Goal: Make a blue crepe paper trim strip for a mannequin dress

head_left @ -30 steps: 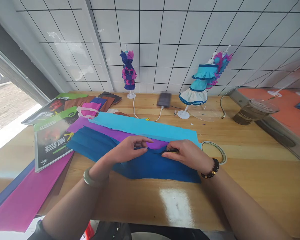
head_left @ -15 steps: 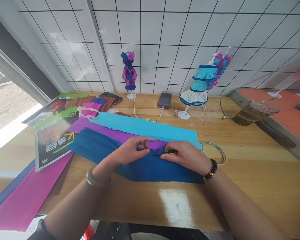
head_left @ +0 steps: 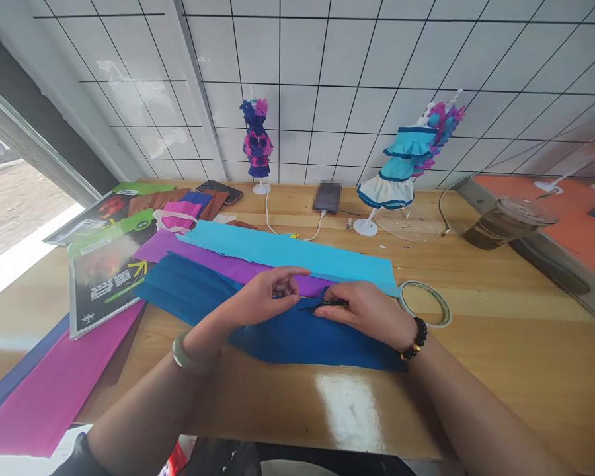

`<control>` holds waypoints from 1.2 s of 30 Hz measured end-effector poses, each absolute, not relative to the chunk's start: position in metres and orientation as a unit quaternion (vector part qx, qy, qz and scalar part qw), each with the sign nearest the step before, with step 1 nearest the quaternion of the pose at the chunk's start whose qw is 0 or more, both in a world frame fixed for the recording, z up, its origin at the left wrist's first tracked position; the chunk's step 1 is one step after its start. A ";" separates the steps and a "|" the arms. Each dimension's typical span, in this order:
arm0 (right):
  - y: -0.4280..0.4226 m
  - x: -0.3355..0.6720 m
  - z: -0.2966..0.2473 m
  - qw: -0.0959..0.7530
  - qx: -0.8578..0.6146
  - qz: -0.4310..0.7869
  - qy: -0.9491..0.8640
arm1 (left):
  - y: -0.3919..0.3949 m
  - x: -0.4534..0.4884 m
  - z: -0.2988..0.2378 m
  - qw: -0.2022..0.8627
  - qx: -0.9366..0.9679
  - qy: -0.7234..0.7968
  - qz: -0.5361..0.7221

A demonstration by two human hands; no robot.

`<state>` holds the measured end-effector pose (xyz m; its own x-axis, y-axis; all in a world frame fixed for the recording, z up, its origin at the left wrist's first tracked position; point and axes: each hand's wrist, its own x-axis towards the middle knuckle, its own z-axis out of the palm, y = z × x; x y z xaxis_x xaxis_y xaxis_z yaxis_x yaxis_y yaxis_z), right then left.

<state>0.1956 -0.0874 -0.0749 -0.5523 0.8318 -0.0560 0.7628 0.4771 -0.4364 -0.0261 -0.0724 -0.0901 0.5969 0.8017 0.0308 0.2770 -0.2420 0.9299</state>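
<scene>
A dark blue sheet (head_left: 317,340), thin like cloth or crepe paper, lies across the table in front of me. My right hand (head_left: 364,307) is closed around small black-handled scissors (head_left: 333,303), their blades pointing left at the sheet's upper edge. To the left, my left hand (head_left: 270,294) pinches that same edge between thumb and bent fingers, with the index finger stretched out above. Part of its grip is hidden. Behind the blue sheet lie a purple strip (head_left: 218,263) and a light blue strip (head_left: 297,251).
A tape roll (head_left: 443,311) lies right of my right hand. Two small dressed stands, one navy and pink (head_left: 258,142), one turquoise (head_left: 404,158), stand by the wall. A lidded cup (head_left: 496,225) is at right. Printed bags (head_left: 104,291) and pink sheets (head_left: 54,390) lie left.
My right hand and the scissors have shifted slightly left along the blue sheet's edge. My left hand keeps nearly the same place.
</scene>
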 end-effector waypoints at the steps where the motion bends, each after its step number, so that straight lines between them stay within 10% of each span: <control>1: -0.087 0.195 -0.075 0.081 -0.466 0.209 -0.856 | -0.072 -0.026 -0.090 0.494 0.745 0.360 0.268; 36: -0.090 0.193 -0.075 0.094 -0.479 0.204 -0.848 | -0.070 -0.029 -0.093 0.499 0.737 0.367 0.271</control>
